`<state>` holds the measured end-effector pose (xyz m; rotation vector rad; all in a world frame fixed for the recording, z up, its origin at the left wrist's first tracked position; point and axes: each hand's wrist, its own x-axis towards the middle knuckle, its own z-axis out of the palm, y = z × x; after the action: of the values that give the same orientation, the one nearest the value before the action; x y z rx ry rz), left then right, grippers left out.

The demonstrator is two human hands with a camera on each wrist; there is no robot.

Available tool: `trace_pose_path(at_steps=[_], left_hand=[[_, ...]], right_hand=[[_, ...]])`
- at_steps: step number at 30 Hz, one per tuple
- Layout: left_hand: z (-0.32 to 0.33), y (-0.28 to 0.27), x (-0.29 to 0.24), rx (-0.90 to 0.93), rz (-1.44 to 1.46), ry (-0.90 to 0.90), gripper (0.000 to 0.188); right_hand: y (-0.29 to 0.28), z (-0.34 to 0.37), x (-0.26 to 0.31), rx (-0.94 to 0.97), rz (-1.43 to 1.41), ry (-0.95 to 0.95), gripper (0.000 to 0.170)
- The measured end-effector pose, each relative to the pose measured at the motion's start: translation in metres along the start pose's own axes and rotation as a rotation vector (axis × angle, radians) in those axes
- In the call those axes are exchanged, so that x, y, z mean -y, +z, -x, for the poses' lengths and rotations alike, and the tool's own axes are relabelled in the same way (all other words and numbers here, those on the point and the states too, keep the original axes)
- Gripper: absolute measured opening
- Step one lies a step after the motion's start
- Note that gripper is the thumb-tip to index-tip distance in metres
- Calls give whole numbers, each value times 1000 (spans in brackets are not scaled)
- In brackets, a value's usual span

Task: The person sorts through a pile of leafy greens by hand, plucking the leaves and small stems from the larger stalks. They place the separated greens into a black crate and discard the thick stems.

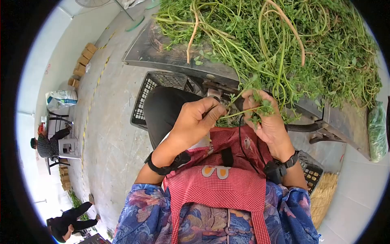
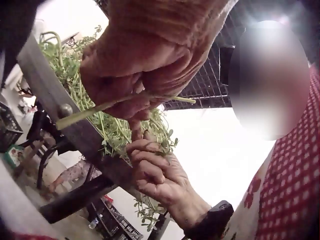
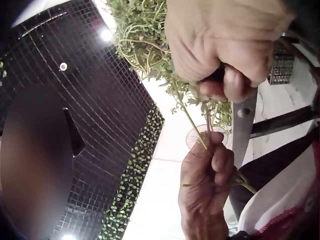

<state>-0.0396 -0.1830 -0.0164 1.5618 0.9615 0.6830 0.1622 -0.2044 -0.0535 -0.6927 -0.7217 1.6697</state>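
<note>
Between my two hands, over my lap, is a thin green stem [image 1: 241, 112] with small leaves. My left hand [image 1: 197, 124] pinches its bare lower end between thumb and fingers; cut stem ends [image 2: 80, 117] stick out past the fingers in the left wrist view. My right hand [image 1: 271, 126] has its fingers curled round the leafy part [image 1: 263, 109] of the sprig. In the right wrist view the stems [image 3: 189, 117] run from the left hand [image 3: 205, 187] up toward the right hand [image 3: 227, 42]. Just beyond the hands, a large heap of leafy stems [image 1: 329, 65] overhangs the table edge.
The heap lies on a dark table [image 1: 150, 57]; loose brown stems [image 1: 194, 34] rest on top. A black plastic crate [image 1: 140, 105] stands beneath, left of my knee. A red checked apron [image 1: 219, 191] covers my lap. A green bundle [image 1: 378, 134] sits at the far right.
</note>
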Motion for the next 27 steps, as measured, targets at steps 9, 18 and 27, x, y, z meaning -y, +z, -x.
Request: trace_pose_path(at_steps=[9, 18, 27], left_hand=[[-2, 10, 3, -108, -489, 270, 11], [5, -6, -4, -22, -372, 165, 13], [7, -16, -6, -95, -233, 128, 19]], right_hand=[[15, -9, -15, -23, 733, -497, 24], [4, -5, -3, -108, -209, -68, 18], [-19, 9, 8, 47, -255, 89, 25]])
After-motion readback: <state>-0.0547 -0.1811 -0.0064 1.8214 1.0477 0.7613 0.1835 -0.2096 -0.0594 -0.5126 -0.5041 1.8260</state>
